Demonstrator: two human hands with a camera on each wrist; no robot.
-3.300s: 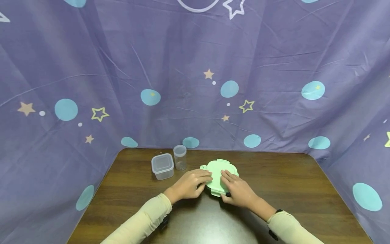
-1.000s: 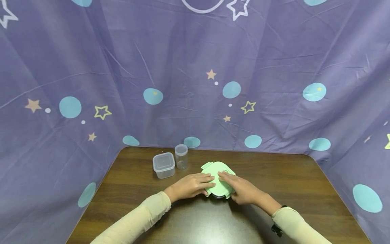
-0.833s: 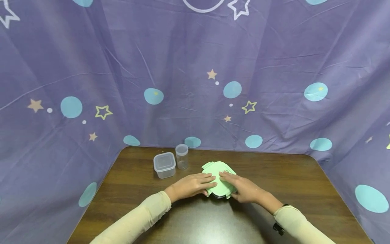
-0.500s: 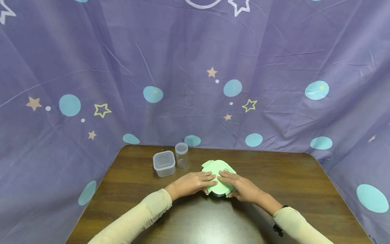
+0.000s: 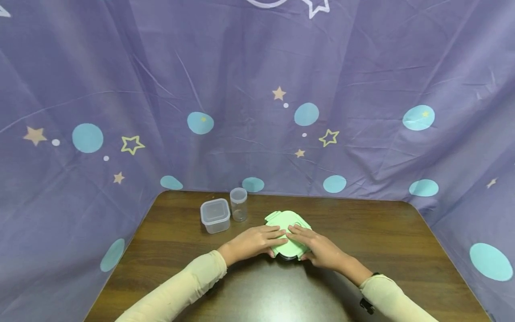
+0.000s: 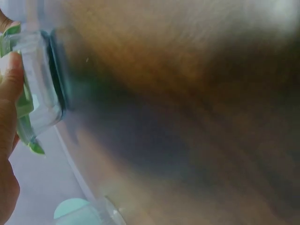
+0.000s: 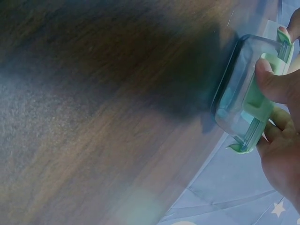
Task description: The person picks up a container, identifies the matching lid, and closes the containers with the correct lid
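A clear glass food container (image 7: 235, 92) with a light green snap lid (image 5: 288, 218) stands on the table in front of the person. My left hand (image 5: 253, 241) holds its left side, fingers over the lid and thumb against the green side latch (image 6: 24, 101). On the opposite side my right hand (image 5: 322, 248) grips it, the fingers across the lid top and the thumb on the latch flap (image 7: 255, 101). Both side latches hang down along the glass in the wrist views. The palms' undersides are hidden in the head view.
To the left at the back stand a squarish translucent tub (image 5: 215, 216) with a lid and a clear cylindrical jar (image 5: 239, 205) with a whitish lid. The brown wooden table (image 5: 374, 237) ends at a purple patterned curtain (image 5: 249, 89) behind and at both sides.
Since the first frame the container has been turned, so its latches lie diagonally, and both hands have shifted round its sides. Over the last second hands and container hardly move.
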